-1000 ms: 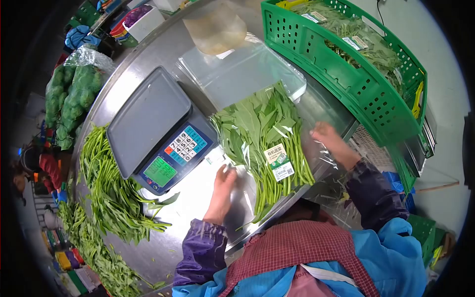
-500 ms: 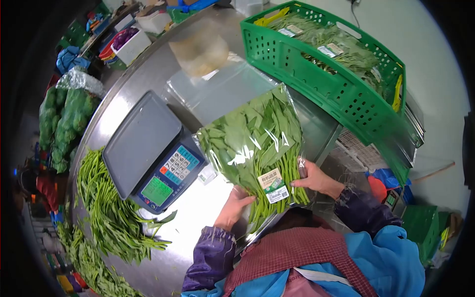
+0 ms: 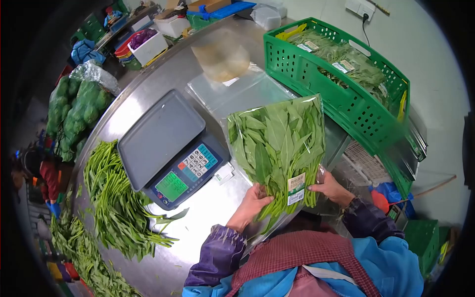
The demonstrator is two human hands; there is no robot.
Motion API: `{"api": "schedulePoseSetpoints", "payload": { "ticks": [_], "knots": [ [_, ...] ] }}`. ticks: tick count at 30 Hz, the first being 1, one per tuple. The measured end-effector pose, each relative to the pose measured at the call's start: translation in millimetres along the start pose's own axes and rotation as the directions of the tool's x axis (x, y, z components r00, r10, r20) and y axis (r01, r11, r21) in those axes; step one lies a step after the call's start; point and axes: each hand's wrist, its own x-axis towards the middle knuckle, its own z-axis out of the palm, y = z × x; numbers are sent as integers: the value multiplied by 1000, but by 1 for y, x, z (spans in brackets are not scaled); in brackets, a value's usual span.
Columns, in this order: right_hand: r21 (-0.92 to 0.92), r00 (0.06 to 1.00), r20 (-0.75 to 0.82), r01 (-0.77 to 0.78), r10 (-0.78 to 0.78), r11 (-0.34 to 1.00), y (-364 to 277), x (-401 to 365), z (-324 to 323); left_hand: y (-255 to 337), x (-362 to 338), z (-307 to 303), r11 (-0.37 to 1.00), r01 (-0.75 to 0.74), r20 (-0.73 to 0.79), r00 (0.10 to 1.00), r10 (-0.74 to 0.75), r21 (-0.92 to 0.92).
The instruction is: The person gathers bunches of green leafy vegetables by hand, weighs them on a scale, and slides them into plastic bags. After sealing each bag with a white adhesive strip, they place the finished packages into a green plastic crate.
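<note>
While the left hand (image 3: 251, 204) grips the lower left side of the bag of greens (image 3: 277, 141), thumb over the stems, the right hand (image 3: 334, 189) holds its lower right edge, thumb in front. The bag is at the desk's (image 3: 190, 237) near edge, beside the scale (image 3: 168, 138). Its label (image 3: 296, 189) is too blurred to read; the keypad (image 3: 198, 162) shows 7, 8, 9.

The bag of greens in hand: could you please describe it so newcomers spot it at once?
On the metal table sits a grey scale. Right of it, the left hand and right hand hold the bag of greens. Unlike the bags in the green crate, it is hand-held.
</note>
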Motion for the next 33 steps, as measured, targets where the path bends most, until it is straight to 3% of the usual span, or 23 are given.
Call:
{"api": "schedulePoseSetpoints", "payload": {
  "ticks": [3, 6, 7, 9, 11, 12, 13, 15, 16, 18, 19, 20, 21, 22, 23, 25, 29, 30, 31, 32, 33],
  "knots": [
    [-8, 999, -31, -11, 11, 1000, -5, -1, 3, 0, 2, -3, 997, 24, 22, 999, -26, 74],
    [182, 997, -59, -35, 46, 983, -12, 4, 9, 5, 0, -2, 988, 101, -23, 995, -99, 121],
    [171, 987, -157, 9, 18, 985, -16, 4, 14, 7, 0, 0, 981, 116, -36, 993, -111, 157],
    [119, 991, -131, 46, -30, 992, -32, 9, 12, 7, 3, 2, 975, 150, -108, 985, -134, 164],
    [104, 975, -165, 168, -150, 980, -70, 14, 16, 15, 10, 5, 993, 100, 26, 994, -102, 63],
    [96, 960, -151, 250, -234, 964, -93, 15, 16, 23, 12, 18, 1000, 11, 17, 1000, -11, 13],
    [-7, 941, -165, 298, -295, 955, -120, 17, 12, 27, 15, 28, 996, -78, -3, 997, 78, -37],
    [-263, 889, -123, 399, -441, 878, -179, 17, -10, 32, 27, 32, 996, -92, 21, 996, 92, -14],
    [-298, 887, -120, 395, -445, 869, -214, 12, -23, 39, 31, 39, 994, -107, 14, 994, 108, -14],
    [-517, 730, -135, 525, -670, 676, -285, -9, -43, 37, 43, 43, 993, -119, -12, 993, 119, -2],
    [-724, 660, -97, 466, -745, 508, -316, -17, -63, 34, 49, 44, 993, -119, -5, 993, 119, 1],
    [-806, 545, -123, 434, -830, 404, -337, -16, -85, 30, 55, 46, 998, -68, -37, 997, 69, 9],
    [-837, 544, -176, 356, -821, 415, -362, -26, -95, 28, 60, 48, 1000, -18, -71, 997, 19, 13],
    [-871, 362, -55, 439, -931, 222, -377, -18, -119, 26, 66, 54, 999, -3, -99, 995, 6, 32],
    [-870, 360, -52, 441, -931, 219, -381, -15, -137, 24, 73, 59, 999, -7, -99, 995, 10, 31],
    [-654, 220, -299, 661, -929, 367, -389, -14, -156, 18, 84, 66, 998, 51, -141, 989, -46, 30],
    [-498, 294, -689, 472, -663, 727, -331, 4, -223, 14, 96, 77, 995, 79, -165, 984, -67, 68],
    [-337, 414, -769, 385, -487, 859, -301, 11, -257, 14, 98, 77, 994, 78, -168, 984, -66, 70],
    [-303, 521, -794, 110, -314, 947, -290, 4, -252, 12, 98, 75, 988, 56, -158, 987, -33, 143],
    [-356, 788, -574, 4, -222, 934, -265, 0, -288, 10, 99, 73, 976, 36, -146, 989, -4, 217],
    [-354, 791, -571, 5, -220, 935, -272, -7, -281, 9, 99, 71, 975, 37, -151, 988, -4, 218]
  ]
}}
